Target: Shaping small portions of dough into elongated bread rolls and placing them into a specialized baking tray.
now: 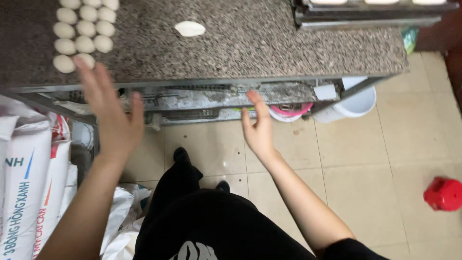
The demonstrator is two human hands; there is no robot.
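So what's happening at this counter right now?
A person stands at a speckled stone counter with both hands empty and open. The left hand reaches toward rows of dough balls at the counter's left end. The right hand hangs below the front edge. One flattened dough piece lies apart, mid-counter.

Soft, even light fills the scene, bright on the pale floor tiles point(365, 159) and duller on the speckled worktop point(269, 43), with no hard glare. Deep shade sits under the worktop edge, and only faint shadows fall on the floor. The left hand point(113, 120) is smeared by motion blur, the right hand point(258, 130) is slightly soft, and straight lines bow near the frame edges.
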